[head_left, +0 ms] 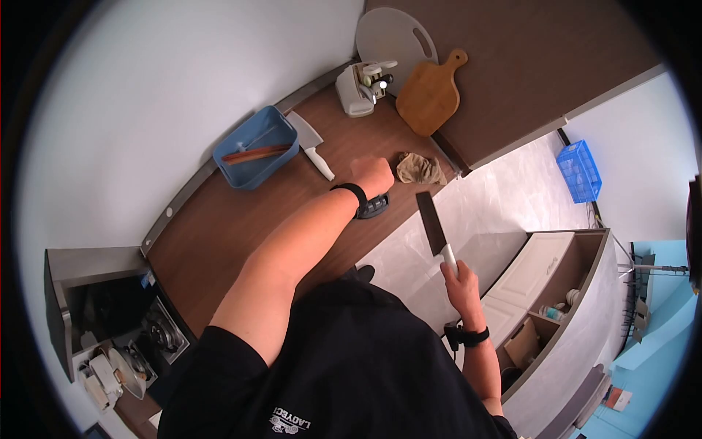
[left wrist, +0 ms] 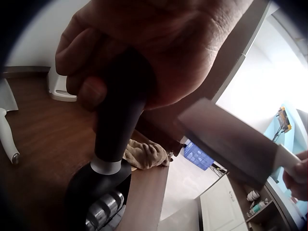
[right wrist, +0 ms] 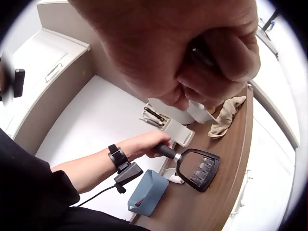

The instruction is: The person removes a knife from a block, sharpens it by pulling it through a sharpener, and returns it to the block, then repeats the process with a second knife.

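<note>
My left hand point(head_left: 371, 175) grips the black handle of a knife sharpener point(right wrist: 198, 171), whose head rests on the brown countertop point(head_left: 241, 227) near its front edge. Metal sharpening rollers show inside the black frame in the left wrist view. My right hand point(head_left: 462, 289) holds a cleaver point(head_left: 431, 222) by its white handle, with the broad blade raised past the counter edge, apart from the sharpener. In the right wrist view that blade is mostly hidden behind the fist. A crumpled beige cloth point(head_left: 419, 168) lies just beyond my left hand.
A second white-handled cleaver point(head_left: 319, 162) lies on the counter beside a blue bin point(head_left: 241, 175) with reddish-brown sticks. Farther back stand a white knife block point(head_left: 355, 91), a wooden cutting board point(head_left: 430, 95) and a round pale board point(head_left: 387, 40). The cooktop point(head_left: 164, 329) is at left.
</note>
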Motion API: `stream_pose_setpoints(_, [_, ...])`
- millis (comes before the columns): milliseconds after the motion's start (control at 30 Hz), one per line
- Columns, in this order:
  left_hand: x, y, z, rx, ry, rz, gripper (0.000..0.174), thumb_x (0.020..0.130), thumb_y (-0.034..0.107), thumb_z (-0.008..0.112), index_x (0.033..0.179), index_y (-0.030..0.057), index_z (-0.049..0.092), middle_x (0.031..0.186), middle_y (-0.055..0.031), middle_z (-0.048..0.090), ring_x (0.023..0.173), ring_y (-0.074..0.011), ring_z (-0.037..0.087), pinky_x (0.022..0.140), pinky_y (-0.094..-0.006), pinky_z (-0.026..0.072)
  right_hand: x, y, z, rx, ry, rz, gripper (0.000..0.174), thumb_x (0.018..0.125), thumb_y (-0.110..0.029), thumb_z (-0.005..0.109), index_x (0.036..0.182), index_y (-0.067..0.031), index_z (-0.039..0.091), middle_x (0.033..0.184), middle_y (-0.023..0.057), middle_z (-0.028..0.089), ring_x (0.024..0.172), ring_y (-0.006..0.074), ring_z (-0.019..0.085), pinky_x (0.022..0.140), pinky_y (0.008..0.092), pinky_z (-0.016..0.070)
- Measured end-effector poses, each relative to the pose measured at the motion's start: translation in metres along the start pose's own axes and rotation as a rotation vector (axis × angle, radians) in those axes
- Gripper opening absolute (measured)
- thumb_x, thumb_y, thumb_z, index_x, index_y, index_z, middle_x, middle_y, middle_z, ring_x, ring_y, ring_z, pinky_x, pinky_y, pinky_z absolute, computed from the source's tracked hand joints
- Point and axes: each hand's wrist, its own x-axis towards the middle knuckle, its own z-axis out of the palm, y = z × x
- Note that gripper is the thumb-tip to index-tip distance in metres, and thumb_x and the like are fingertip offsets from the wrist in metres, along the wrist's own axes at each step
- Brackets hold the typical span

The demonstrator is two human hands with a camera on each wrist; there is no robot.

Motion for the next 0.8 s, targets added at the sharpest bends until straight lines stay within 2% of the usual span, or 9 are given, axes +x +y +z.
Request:
stream_pose_setpoints(33, [-0.003,0.0,-0.001,-0.002,0.008,0.015,0.024,0.079,0.019,0.054,0.09,0.0091,0.073,0.094,-0.0141,0.07,0.092,-0.0295,0.067,0.07,-0.0397,0.0505,0.006,-0.005,0.003,0.002,0.001,-0.008,0.038,0.088,-0.031,0.06,0.077,0.0049,0.052,0.06,0.0212,0.051,0.052,0.0277,0.049,0.054,0.0397,0.0411])
stream_pose_setpoints(100, [-0.007,0.004,0.003,0.009,0.026,0.002,0.023,0.08,0.019,0.054,0.089,0.0092,0.073,0.094,-0.0139,0.07,0.091,-0.0293,0.067,0.071,-0.0396,0.0505,0.021,-0.022,0.012,0.011,0.102,-0.05,0.038,0.088,-0.032,0.06,0.076,0.0033,0.051,0.063,0.0259,0.055,0.06,0.0429,0.056,0.054,0.0444,0.0427])
stream_pose_setpoints(167, [-0.012,0.006,0.006,0.02,0.041,-0.008,0.023,0.08,0.019,0.054,0.089,0.0092,0.073,0.093,-0.0137,0.07,0.09,-0.0291,0.067,0.071,-0.0395,0.0506,0.041,-0.039,0.023,0.023,0.113,-0.059,0.038,0.089,-0.034,0.059,0.078,0.0023,0.052,0.063,0.0254,0.055,0.06,0.0435,0.057,0.054,0.0451,0.0431])
stream_pose_setpoints(233, [-0.016,0.007,0.007,0.06,-0.015,0.042,0.023,0.081,0.02,0.054,0.089,0.0092,0.073,0.092,-0.013,0.07,0.089,-0.0289,0.067,0.071,-0.0399,0.0507,0.065,-0.047,0.037,0.016,0.162,-0.165,0.038,0.09,-0.035,0.058,0.08,0.0012,0.052,0.063,0.0253,0.056,0.063,0.0443,0.058,0.055,0.0467,0.044])
stream_pose_setpoints(333, [-0.024,-0.01,0.008,0.018,0.051,0.08,0.022,0.08,0.021,0.054,0.082,0.009,0.073,0.084,-0.0145,0.07,0.082,-0.0304,0.068,0.068,-0.0413,0.0495,0.095,-0.058,0.052,0.007,0.178,-0.316,0.037,0.092,-0.036,0.055,0.083,0.0,0.053,0.064,0.0251,0.058,0.065,0.0449,0.059,0.057,0.0489,0.0448])
stream_pose_setpoints(433, [-0.038,-0.03,0.007,0.011,0.123,0.104,0.022,0.079,0.023,0.056,0.074,0.0086,0.072,0.076,-0.0157,0.068,0.075,-0.0315,0.067,0.061,-0.0425,0.0478,0.12,-0.067,0.065,-0.026,0.113,-0.377,0.036,0.093,-0.036,0.053,0.085,-0.0005,0.054,0.066,0.0256,0.059,0.066,0.0451,0.059,0.057,0.0507,0.045])
stream_pose_setpoints(533, [-0.046,-0.044,0.006,0.049,0.153,0.065,0.022,0.079,0.024,0.058,0.068,0.0089,0.07,0.07,-0.0137,0.067,0.069,-0.0306,0.067,0.054,-0.0439,0.0462,0.14,-0.068,0.09,-0.126,0.119,-0.398,0.035,0.092,-0.036,0.054,0.087,-0.0018,0.055,0.068,0.0262,0.061,0.068,0.0451,0.061,0.06,0.0505,0.0481])
stream_pose_setpoints(600, [-0.049,-0.052,0.009,0.061,0.168,0.053,0.022,0.078,0.023,0.058,0.067,0.0092,0.07,0.068,-0.0134,0.067,0.068,-0.0303,0.067,0.053,-0.0435,0.0463,0.151,-0.07,0.104,-0.199,0.102,-0.407,0.035,0.091,-0.038,0.054,0.092,-0.0032,0.055,0.071,0.0264,0.062,0.07,0.045,0.062,0.063,0.0504,0.0501])
stream_pose_setpoints(800, [-0.06,-0.066,0.024,0.023,0.29,0.078,0.022,0.077,0.021,0.058,0.062,0.0074,0.066,0.062,-0.0139,0.065,0.059,-0.0299,0.065,0.052,-0.0438,0.0479,0.169,-0.076,0.133,-0.142,0.1,-0.417,0.036,0.09,-0.039,0.053,0.093,-0.0033,0.055,0.074,0.0255,0.063,0.072,0.0439,0.062,0.065,0.0504,0.0493])
